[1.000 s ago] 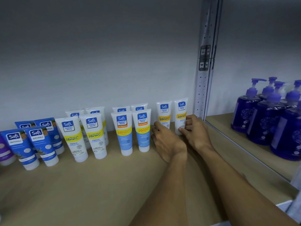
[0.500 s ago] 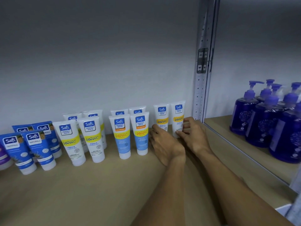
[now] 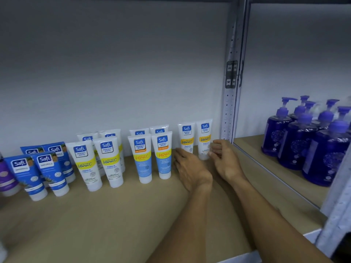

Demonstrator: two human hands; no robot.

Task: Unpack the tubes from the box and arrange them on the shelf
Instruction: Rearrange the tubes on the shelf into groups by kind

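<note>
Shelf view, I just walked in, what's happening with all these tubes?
A person is lining up tubes on the shelf. Both hands are at the rightmost pair of orange-banded white tubes: the left hand lies open before the left tube, the right hand curls loosely at the right tube's edge, grip unclear. Other tubes stand in pairs to the left. Purple pump bottles stand in the next bay. No box is in view.
</note>
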